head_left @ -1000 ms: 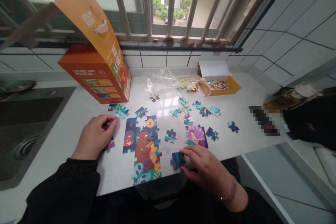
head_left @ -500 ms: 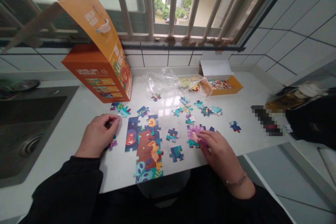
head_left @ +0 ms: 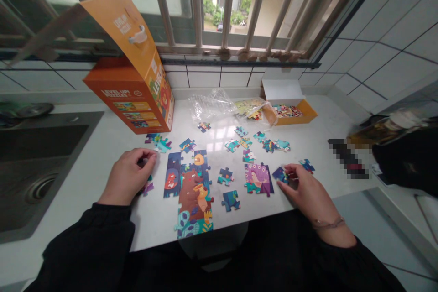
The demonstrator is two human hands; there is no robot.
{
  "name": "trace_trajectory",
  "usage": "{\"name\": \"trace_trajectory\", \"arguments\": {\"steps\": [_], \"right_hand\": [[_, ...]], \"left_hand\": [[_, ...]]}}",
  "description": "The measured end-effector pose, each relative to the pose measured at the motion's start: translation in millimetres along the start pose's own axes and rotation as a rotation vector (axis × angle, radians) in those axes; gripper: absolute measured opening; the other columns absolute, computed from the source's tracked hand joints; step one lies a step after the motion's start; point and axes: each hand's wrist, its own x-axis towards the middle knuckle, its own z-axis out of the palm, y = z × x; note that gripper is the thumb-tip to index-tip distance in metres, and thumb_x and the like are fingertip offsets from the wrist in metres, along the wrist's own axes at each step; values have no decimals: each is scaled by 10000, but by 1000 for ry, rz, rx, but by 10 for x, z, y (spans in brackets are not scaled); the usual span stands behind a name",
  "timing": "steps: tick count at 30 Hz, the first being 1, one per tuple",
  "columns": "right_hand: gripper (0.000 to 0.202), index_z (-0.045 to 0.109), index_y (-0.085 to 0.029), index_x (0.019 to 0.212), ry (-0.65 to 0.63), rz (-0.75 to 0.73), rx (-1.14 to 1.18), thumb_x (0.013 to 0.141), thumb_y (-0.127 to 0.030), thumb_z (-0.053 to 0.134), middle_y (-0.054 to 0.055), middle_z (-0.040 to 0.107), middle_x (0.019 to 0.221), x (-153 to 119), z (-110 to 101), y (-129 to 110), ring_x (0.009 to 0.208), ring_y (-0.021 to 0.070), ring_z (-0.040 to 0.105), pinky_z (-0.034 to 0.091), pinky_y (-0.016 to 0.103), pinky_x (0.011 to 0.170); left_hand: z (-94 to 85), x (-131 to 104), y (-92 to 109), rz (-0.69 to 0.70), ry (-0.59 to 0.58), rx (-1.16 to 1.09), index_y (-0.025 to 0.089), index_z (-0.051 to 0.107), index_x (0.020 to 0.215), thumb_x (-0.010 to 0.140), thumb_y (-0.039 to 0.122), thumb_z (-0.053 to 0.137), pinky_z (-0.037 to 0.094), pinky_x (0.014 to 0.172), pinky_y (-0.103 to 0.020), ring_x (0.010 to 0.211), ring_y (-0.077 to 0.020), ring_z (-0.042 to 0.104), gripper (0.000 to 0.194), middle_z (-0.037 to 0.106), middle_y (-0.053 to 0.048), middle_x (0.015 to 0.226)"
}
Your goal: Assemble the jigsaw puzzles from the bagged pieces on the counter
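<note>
My right hand [head_left: 306, 189] bends over a dark blue puzzle piece [head_left: 280, 174], with thumb and fingertips closed on its edges. Left of it lies a pink and purple joined section with a bird [head_left: 258, 178]. Resting on the counter, my left hand [head_left: 128, 173] has thumb and finger pressed together; whether anything is between them cannot be seen. A purple puzzle piece [head_left: 148, 188] is partly hidden beside that hand. Between my hands is an assembled bear section [head_left: 191, 191], with a dark blue strip showing a red animal [head_left: 171, 178] at its left.
Loose pieces [head_left: 231, 200] lie about the white counter. Clear plastic wrap [head_left: 212, 102] and an open yellow box of pieces [head_left: 299, 113] are at the back. An orange puzzle box [head_left: 133, 100] stands at back left, near the sink [head_left: 68, 182]. Dark bag-like shape [head_left: 407, 159] at right.
My right hand has moved right, off the pink bird section and onto the dark blue piece beside it. The bird section is now fully visible. My left hand stays put.
</note>
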Motion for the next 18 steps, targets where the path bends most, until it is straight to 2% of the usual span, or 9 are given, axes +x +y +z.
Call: {"name": "trace_trajectory", "arguments": {"steps": [5,9,11,14,16,18], "right_hand": [[493,721,-187,1311,6,18,-55,942,-509,665,78,684,925,12,-94,-23,817,264,659,549,398,773],[434,803,-217,1187,-30,79,14,953,-541,634,71,693,880,18,-160,21,768,245,642,524,390,747],[450,806,-229,1181,-63,165,110,954,-577,633,71,724,897,33,-180,48,772,241,663,535,387,741],[511,780,-210,1204,-160,278,385,938,-633,671,75,765,927,94,-192,4,804,239,707,579,377,736],[534,763,-194,1205,-211,312,566,914,-640,721,77,771,934,170,-179,-131,823,231,723,611,371,754],[516,755,-194,1208,-250,298,654,907,-614,752,57,758,900,277,-136,-365,796,209,718,617,348,738]], "left_hand": [[-22,-5,22,3,-6,12,216,751,1088,980,471,560,509,853,-311,909,-233,662,336,741,-46,1025],[-44,-14,48,4,-10,1,217,751,1081,981,451,571,509,843,-307,907,-229,660,312,738,-41,1032],[-49,-18,54,6,-5,-5,217,751,1069,981,444,577,512,849,-310,909,-230,658,299,739,-37,1027],[-43,-21,42,30,21,-7,217,750,1055,984,429,586,518,864,-322,905,-232,656,277,740,-32,1014],[-31,-24,29,67,54,-25,213,746,1052,990,421,595,524,860,-337,916,-243,667,264,738,-41,1006],[-21,-31,25,108,79,-52,216,742,1039,999,414,594,533,874,-355,959,-258,685,250,748,-54,1012]]}}
